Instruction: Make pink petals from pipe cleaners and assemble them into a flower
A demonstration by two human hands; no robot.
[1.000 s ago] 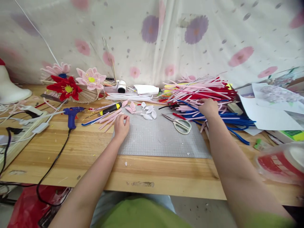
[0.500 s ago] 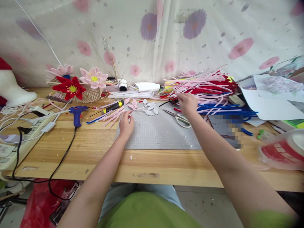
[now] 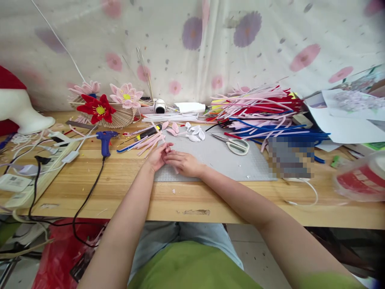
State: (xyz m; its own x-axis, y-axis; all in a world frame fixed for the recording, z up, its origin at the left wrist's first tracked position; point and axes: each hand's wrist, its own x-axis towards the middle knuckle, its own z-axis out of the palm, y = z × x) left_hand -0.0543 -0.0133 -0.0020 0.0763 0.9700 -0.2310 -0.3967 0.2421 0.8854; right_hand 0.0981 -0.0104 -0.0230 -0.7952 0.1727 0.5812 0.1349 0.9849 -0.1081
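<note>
My left hand (image 3: 157, 156) is at the left end of the grey cutting mat (image 3: 216, 156), its fingers curled in toward my other hand. Beside it, my right hand (image 3: 187, 164) is held low with its fingers pressed together, their tips meeting those of the left. Whatever lies between the fingers is hidden or too small to name. Just behind the hands are cut pink pipe cleaners (image 3: 148, 143), pink petal shapes (image 3: 173, 129) and several white petal shapes (image 3: 195, 133). Scissors with pale handles (image 3: 237, 147) rest on the mat to the right.
A large heap of pink, red and blue pipe cleaners (image 3: 255, 106) covers the back right. At left are a blue glue gun (image 3: 105, 143), a power strip (image 3: 45, 176) and finished red (image 3: 98, 109) and pink flowers (image 3: 126, 96). A plastic tub (image 3: 362, 176) stands far right.
My right hand has come back from beside the pipe cleaner heap, moving left and toward me to meet my left hand. The scissors have stayed in place. The view has shifted slightly.
</note>
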